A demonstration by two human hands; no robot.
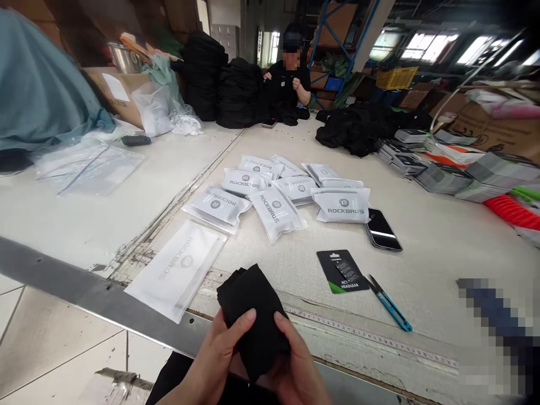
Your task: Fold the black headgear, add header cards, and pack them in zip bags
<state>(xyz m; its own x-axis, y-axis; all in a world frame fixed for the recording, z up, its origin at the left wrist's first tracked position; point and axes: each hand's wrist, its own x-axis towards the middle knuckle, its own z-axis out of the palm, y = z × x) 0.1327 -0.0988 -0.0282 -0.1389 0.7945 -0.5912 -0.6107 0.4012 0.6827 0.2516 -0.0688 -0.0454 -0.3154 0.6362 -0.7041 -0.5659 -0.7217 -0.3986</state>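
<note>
From the head view, I'm seeing both bare hands gripping one folded black cloth (258, 315): the left hand (223, 340) is holding its left side with the thumb lying across the upper face, and the right hand (298, 355) is clasping the opposite edge, thumb on top. The cloth is sitting right between the palms, its far end sticking out past the thumbs over the table (426, 275). A flat white pouch (179, 270) is lying just beyond the grip on its left, while several filled white pouches (276, 211) are spreading farther ahead. To the right of the grip, a black card (337, 269) is lying beside blue-handled snips (392, 309), with a phone (383, 230) resting beyond them. Well past the pouches, another person (279, 84) in black is raising both hands.
</note>
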